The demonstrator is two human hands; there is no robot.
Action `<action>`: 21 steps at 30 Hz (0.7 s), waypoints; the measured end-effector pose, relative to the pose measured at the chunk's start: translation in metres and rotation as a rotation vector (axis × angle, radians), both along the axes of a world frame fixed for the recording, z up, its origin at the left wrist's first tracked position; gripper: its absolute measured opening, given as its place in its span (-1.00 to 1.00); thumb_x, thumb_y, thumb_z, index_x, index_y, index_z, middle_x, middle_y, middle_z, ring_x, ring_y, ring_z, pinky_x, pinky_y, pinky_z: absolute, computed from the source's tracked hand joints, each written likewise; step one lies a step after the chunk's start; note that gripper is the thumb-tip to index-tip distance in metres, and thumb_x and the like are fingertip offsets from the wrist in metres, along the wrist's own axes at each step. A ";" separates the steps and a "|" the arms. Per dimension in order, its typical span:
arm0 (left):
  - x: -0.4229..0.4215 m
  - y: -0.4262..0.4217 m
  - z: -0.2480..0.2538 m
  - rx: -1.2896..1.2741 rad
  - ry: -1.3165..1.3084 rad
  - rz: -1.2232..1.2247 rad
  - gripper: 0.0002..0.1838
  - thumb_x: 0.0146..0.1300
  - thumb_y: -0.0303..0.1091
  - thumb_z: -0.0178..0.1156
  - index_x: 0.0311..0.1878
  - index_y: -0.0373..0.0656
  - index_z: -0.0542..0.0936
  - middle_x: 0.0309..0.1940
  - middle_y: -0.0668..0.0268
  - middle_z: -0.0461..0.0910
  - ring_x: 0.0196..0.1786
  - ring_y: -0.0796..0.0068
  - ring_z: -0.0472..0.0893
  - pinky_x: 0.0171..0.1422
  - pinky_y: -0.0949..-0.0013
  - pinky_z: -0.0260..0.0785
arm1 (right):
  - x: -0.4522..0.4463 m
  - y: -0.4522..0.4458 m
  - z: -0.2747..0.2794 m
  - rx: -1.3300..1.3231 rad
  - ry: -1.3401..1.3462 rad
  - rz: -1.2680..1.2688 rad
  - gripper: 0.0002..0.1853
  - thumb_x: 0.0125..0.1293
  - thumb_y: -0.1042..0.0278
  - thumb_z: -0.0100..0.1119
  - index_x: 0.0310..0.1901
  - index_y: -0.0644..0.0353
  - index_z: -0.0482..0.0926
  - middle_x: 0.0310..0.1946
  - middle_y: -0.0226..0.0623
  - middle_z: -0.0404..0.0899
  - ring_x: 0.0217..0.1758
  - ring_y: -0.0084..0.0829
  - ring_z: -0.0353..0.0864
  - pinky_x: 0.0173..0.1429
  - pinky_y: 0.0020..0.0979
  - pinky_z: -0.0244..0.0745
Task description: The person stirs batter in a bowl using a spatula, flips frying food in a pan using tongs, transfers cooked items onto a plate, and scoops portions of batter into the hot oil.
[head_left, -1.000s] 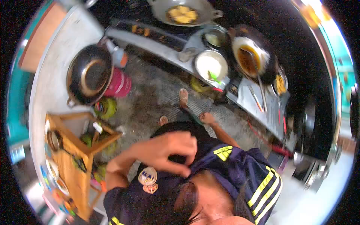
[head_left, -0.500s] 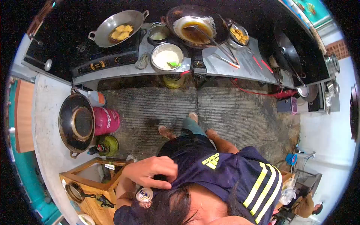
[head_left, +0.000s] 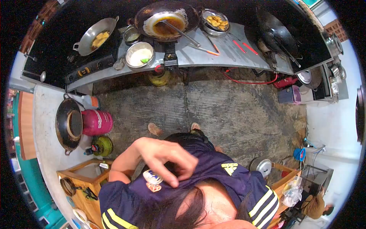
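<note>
My left hand (head_left: 167, 158) is raised in front of my chest, close to the dark blue shirt (head_left: 213, 171). Its fingers are loosely bent, with a gap between them and the thumb, and nothing shows in it. My right hand is out of sight. Across the floor, on the counter (head_left: 225, 57), stands a bowl of white batter (head_left: 140, 54) with something green in it. A silver wok (head_left: 97, 36) at the left contains fried pieces. The large middle wok (head_left: 166, 19) holds brown oil and a long-handled metal utensil (head_left: 179, 32).
Fried pieces fill a metal bowl (head_left: 216, 22), with tongs (head_left: 211, 47) nearby. A dark wok (head_left: 274, 32) stands at right. Along the left wall are another wok (head_left: 61, 122), a pink gas cylinder (head_left: 98, 122) and a green one (head_left: 103, 146). A lidded pot (head_left: 261, 166) is behind my right side.
My body has turned, and the counter has shifted left and up in view. My left hand sits slightly farther right in the picture. The lidded pot has come into view.
</note>
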State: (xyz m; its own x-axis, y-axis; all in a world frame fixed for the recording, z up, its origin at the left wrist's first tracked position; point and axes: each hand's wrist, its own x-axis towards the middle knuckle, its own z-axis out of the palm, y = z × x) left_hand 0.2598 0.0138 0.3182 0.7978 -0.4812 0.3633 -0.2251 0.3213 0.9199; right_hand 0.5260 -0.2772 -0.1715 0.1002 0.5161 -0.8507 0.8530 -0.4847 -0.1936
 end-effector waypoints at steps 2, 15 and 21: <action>0.042 -0.020 0.008 0.159 -0.180 0.267 -0.67 0.19 -0.16 0.28 -0.26 -0.24 0.47 -0.24 0.18 0.41 -0.14 0.22 0.47 -0.06 0.25 0.32 | 0.018 -0.017 -0.014 0.023 -0.025 0.064 -0.47 0.20 0.19 0.09 0.24 0.00 0.35 0.23 -0.23 0.40 0.24 -0.12 0.43 0.27 -0.05 0.30; 0.159 -0.041 -0.086 -0.082 0.228 1.153 -0.61 0.41 -0.22 -0.01 0.22 -0.17 0.35 -0.16 0.22 0.59 -0.03 0.42 0.57 0.13 0.29 0.39 | 0.047 0.151 0.179 0.846 0.663 -0.556 -0.41 0.36 0.18 -0.08 0.36 0.25 0.13 0.28 0.00 0.26 0.35 -0.16 0.25 0.42 -0.26 0.11; 0.151 -0.056 -0.197 0.998 -0.316 1.350 -0.43 0.29 -0.04 0.03 0.30 -0.08 0.30 0.25 0.11 0.35 0.32 0.17 0.30 0.37 -0.01 0.11 | -0.006 0.206 0.275 0.215 2.126 -0.564 -0.16 0.26 -0.42 -0.21 0.45 -0.11 -0.03 0.46 -0.19 -0.06 0.52 -0.22 -0.10 0.52 -0.13 -0.26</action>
